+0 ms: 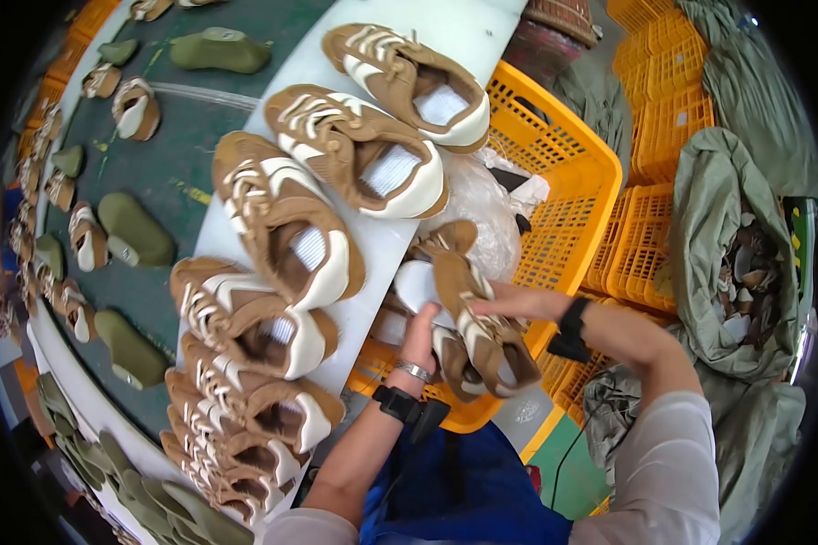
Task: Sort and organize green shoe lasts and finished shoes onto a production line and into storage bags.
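Over the near part of a yellow plastic crate (554, 227), my hands hold brown-and-white lace-up sneakers (480, 320), at least two close together. My left hand (418, 341) grips them from the left, its thumb up beside a smooth white oval piece (420, 285) that I cannot identify. From the right, my right hand (523, 302) closes on the upper sneaker, its fingertips against the side. Part of its grip is hidden. Beside my hands, a row of matching sneakers (323, 245) stands along a white ledge (354, 336), heels toward me.
Crumpled clear plastic (482, 209) lies in the crate. Left of the ledge, a green surface (164, 236) carries olive shoe lasts (136, 229) and small shoes. At right are stacked yellow crates (650, 236) and a grey-green sack (713, 182) full of dark pieces.
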